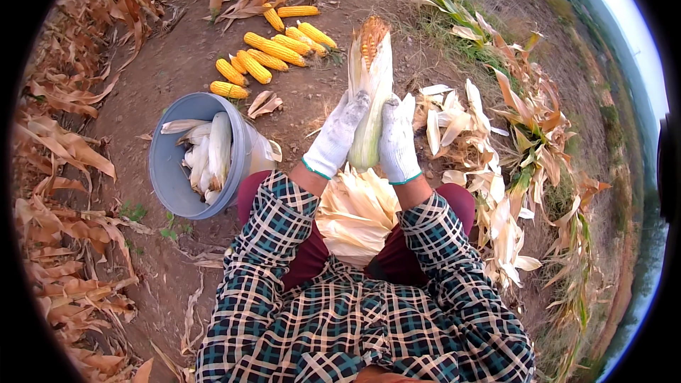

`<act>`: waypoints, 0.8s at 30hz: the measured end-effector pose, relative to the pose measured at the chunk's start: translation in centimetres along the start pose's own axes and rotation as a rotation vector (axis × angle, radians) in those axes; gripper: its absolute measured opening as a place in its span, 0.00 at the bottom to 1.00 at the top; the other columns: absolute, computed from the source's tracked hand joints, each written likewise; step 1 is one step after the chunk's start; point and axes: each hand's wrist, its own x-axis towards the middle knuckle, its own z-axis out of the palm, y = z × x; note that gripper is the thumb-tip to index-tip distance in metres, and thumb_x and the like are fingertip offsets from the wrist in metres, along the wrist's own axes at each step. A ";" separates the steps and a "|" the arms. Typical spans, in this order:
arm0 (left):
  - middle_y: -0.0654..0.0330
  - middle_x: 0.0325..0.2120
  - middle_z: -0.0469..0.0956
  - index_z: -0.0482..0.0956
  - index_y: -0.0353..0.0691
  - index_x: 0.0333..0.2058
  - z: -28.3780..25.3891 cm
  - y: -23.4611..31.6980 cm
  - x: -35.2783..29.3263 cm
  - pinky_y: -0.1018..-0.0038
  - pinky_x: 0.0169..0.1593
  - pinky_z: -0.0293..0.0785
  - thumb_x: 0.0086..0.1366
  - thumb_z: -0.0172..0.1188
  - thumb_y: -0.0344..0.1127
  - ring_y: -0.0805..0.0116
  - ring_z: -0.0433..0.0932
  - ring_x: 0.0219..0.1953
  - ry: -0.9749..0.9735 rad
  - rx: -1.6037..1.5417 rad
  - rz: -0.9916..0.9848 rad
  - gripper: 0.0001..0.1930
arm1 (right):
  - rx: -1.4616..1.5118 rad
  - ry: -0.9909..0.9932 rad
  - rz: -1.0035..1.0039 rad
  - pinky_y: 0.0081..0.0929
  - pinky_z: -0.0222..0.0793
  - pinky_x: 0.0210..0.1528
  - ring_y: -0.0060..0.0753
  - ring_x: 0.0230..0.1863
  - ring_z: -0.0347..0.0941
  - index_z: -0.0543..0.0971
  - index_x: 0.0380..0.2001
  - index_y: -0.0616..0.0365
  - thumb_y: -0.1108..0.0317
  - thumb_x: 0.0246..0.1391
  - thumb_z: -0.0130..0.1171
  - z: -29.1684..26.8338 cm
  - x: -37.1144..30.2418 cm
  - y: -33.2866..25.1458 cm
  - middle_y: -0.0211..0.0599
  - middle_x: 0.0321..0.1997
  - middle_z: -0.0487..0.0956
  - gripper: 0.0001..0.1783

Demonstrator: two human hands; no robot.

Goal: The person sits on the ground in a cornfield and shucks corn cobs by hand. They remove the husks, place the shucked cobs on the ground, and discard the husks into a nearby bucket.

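Note:
An ear of corn [374,117] stands upright between my two gloved hands, its pale green husk still wrapped round most of it. Yellow-orange kernels show at its top, where the husk is parted. My left hand [343,130] presses on its left side with the fingers closed round the husk. On the other side my right hand [399,143] grips it too, the thumb near the middle of the ear. Both gloves are white, with grey dirt on the thumbs and green cuffs. Loose dry husks [358,216] lie heaped in my lap, just below the ear.
Left of me a grey bucket [159,163] holds several unhusked ears [220,147]. Several bare yellow cobs [268,50] lie on the soil ahead. Stripped husks [454,120] pile up on the right, beside dry stalks and leaves [539,135]. Dry corn plants [67,149] line the left.

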 end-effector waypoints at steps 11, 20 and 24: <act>0.53 0.41 0.75 0.64 0.35 0.53 0.2 -0.3 -0.4 0.71 0.44 0.73 0.64 0.49 0.56 0.65 0.75 0.42 0.276 0.399 0.269 0.30 | 0.259 -0.205 0.032 0.34 0.59 0.58 0.37 0.54 0.67 0.70 0.52 0.65 0.48 0.63 0.36 -1.0 2.7 -0.2 0.46 0.52 0.72 0.30; 0.42 0.41 0.74 0.58 0.28 0.55 0.4 0.9 -1.4 0.61 0.41 0.74 0.62 0.49 0.56 0.46 0.77 0.39 0.375 1.207 0.400 0.36 | 0.217 -0.188 0.183 0.23 0.62 0.50 0.26 0.46 0.67 0.67 0.52 0.69 0.60 0.61 0.48 -0.9 2.1 -3.9 0.39 0.47 0.73 0.24; 0.40 0.43 0.72 0.59 0.27 0.54 0.9 2.2 -1.8 0.61 0.41 0.73 0.62 0.50 0.56 0.46 0.76 0.40 0.315 1.171 0.225 0.36 | 0.271 -0.221 0.191 0.22 0.67 0.46 0.27 0.45 0.70 0.67 0.52 0.69 0.66 0.59 0.48 -1.4 2.5 -2.9 0.39 0.47 0.74 0.21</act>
